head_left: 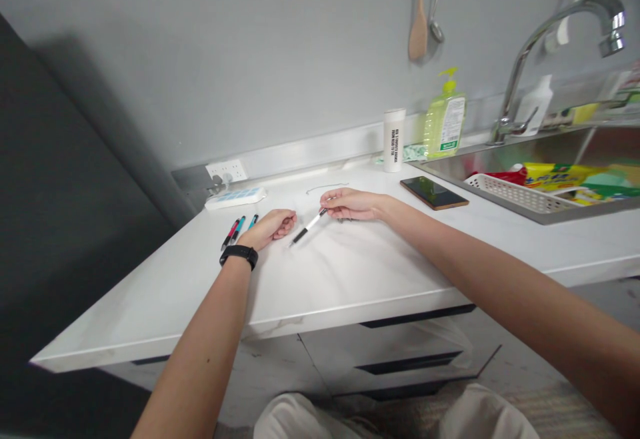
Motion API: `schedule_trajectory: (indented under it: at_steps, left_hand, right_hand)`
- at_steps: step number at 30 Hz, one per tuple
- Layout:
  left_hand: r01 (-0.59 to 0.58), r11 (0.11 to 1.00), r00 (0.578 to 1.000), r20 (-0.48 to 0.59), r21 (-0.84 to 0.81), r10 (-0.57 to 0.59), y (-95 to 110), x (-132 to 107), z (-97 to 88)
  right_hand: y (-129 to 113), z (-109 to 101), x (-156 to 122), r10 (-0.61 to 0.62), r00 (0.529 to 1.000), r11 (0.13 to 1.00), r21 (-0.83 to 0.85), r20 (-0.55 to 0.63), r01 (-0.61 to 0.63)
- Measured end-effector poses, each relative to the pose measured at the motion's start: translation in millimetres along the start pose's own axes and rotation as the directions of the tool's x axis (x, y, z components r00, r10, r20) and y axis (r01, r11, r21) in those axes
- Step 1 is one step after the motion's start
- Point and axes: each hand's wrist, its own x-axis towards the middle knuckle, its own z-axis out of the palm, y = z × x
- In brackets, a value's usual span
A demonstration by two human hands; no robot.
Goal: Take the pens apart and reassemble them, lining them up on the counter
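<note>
white pen (311, 226) slants down-left from the right hand (353, 204)

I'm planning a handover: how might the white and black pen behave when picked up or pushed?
The white and black pen is probably stiff: its slim barrel looks straight in the right hand. It seems likely light, being held near one end only. If laid on the white countertop and pushed, its rod-like shape might let it roll.

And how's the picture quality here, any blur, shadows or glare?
Head view: faint shadows on the counter below the right hand; head view: bright glints on the chrome faucet; head view: small print on the soap bottle too blurred to read.
</note>
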Motion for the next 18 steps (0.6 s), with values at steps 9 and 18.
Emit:
schedule_trajectory:
  at_steps: [9,18]
  left_hand:
    - [-0.016,1.000,1.000,0.010,-0.019,0.017,0.9,-2.2,-0.3]
    - [-0.023,1.000,1.000,-0.004,0.010,0.023,-0.2,-0.7,-0.1]
  right_hand:
    - [-3.2,-0.7,-3.4,0.029,0.999,0.999,0.038,0.022,-0.029]
    - [-3.4,-0.6,-1.4,0.006,1.000,0.997,0.080,0.027,-0.008]
